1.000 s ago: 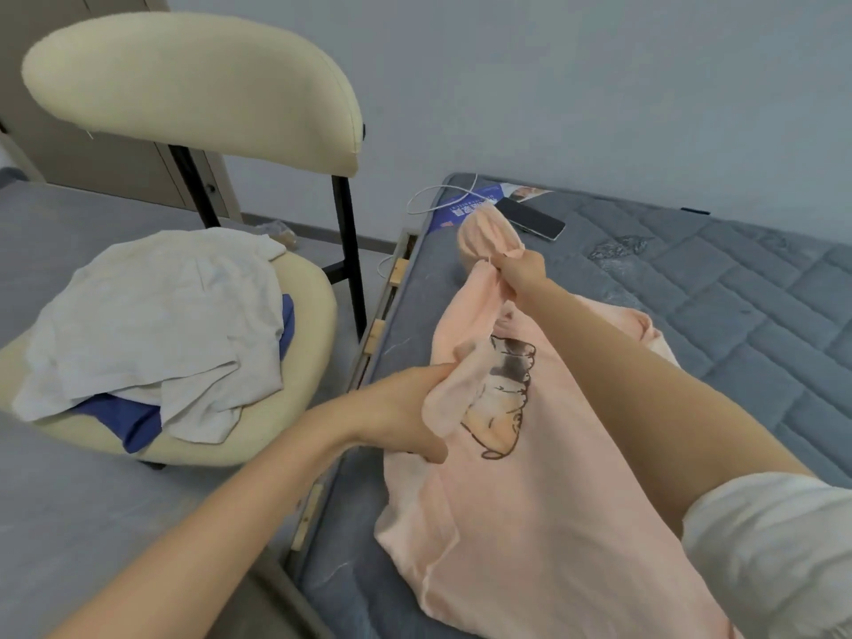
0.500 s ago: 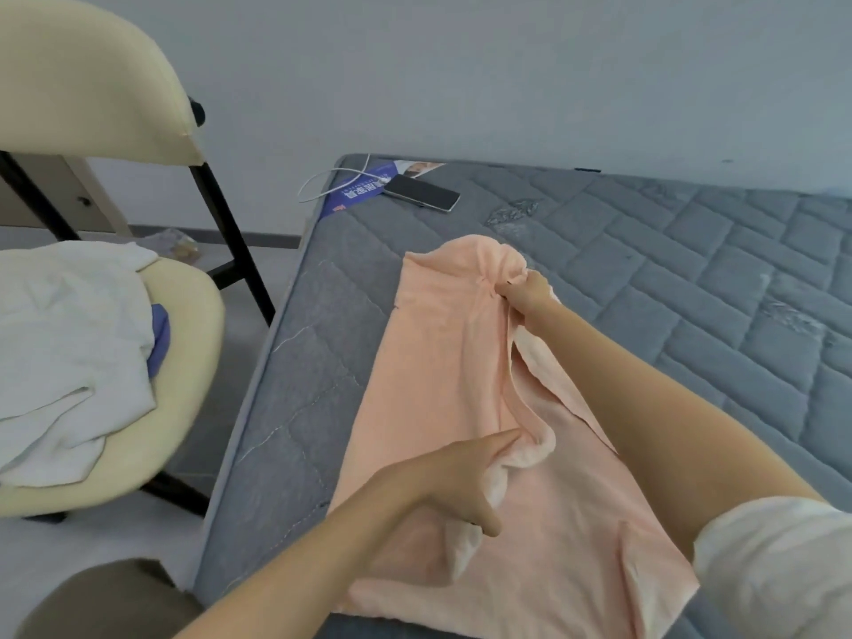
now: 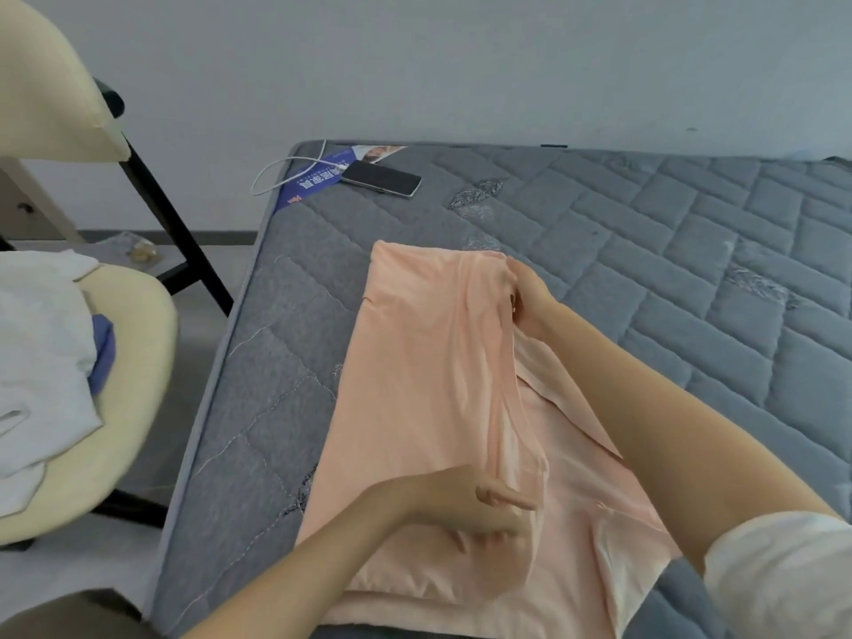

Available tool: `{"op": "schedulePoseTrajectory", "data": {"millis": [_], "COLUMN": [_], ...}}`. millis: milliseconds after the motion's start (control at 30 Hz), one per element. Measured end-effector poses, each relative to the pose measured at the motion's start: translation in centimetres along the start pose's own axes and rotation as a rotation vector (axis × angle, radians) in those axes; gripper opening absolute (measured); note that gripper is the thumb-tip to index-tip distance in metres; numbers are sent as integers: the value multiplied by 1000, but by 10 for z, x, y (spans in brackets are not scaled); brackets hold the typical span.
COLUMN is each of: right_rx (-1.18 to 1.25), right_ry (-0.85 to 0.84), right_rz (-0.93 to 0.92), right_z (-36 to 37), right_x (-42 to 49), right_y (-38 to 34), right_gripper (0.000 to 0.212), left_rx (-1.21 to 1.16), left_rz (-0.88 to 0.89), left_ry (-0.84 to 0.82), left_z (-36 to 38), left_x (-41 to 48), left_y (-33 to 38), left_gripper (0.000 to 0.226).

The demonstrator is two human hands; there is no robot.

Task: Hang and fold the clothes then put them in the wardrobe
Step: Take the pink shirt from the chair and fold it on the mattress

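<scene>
A peach shirt (image 3: 415, 385) lies print side down on the grey quilted mattress (image 3: 645, 251), with its left part folded over the middle. My right hand (image 3: 530, 297) pinches the far end of that fold, fingers curled into the cloth. My left hand (image 3: 479, 509) rests on the near end of the fold with thumb and fingers stretched out; its fingers are blurred. A loose sleeve (image 3: 622, 555) sticks out at the near right. White and blue clothes (image 3: 41, 362) are heaped on the cream chair (image 3: 133, 408) at the left.
A black phone (image 3: 382, 178) with a white cable (image 3: 286, 170) lies on a blue leaflet (image 3: 313, 179) at the mattress's far left corner. The chair stands close to the bed's left edge (image 3: 221, 375). A pale wall runs behind the bed.
The shirt went from held up with its print showing to lying flat on the mattress with one side folded over. My left hand has let go of its grip and lies flat on the fold.
</scene>
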State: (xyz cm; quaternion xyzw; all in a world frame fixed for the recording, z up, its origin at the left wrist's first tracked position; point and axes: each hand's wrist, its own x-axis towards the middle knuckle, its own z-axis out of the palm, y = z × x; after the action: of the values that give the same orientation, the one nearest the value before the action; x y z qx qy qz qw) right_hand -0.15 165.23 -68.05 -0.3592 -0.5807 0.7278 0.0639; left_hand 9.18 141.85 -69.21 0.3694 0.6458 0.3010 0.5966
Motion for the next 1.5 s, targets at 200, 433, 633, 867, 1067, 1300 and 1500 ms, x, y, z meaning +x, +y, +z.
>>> {"op": "schedulePoseTrajectory", "data": {"millis": [200, 433, 633, 867, 1067, 1300, 1500], "right_rx": [-239, -1155, -1326, -1373, -1024, -735, -487], "right_ry": [-67, -24, -67, 174, 494, 726, 770], "right_rz": [28, -356, -631, -712, -433, -61, 81], "right_z": [-20, -42, -57, -63, -90, -133, -151], "right_x": [-33, -55, -54, -48, -29, -8, 5], "right_y": [11, 55, 70, 58, 33, 13, 16], "right_gripper": [23, 25, 39, 23, 18, 18, 29], "left_rx": [217, 647, 654, 649, 610, 667, 699], "left_rz": [122, -128, -290, -297, -304, -290, -403], "left_ry": [631, 655, 584, 590, 623, 613, 616], "left_z": [-26, -54, -54, -62, -80, -100, -115], "left_x": [-7, -3, 8, 31, 57, 88, 95], "left_y": [-5, -26, -39, -27, -13, -1, 3], "left_gripper": [32, 57, 55, 56, 56, 65, 82]}}
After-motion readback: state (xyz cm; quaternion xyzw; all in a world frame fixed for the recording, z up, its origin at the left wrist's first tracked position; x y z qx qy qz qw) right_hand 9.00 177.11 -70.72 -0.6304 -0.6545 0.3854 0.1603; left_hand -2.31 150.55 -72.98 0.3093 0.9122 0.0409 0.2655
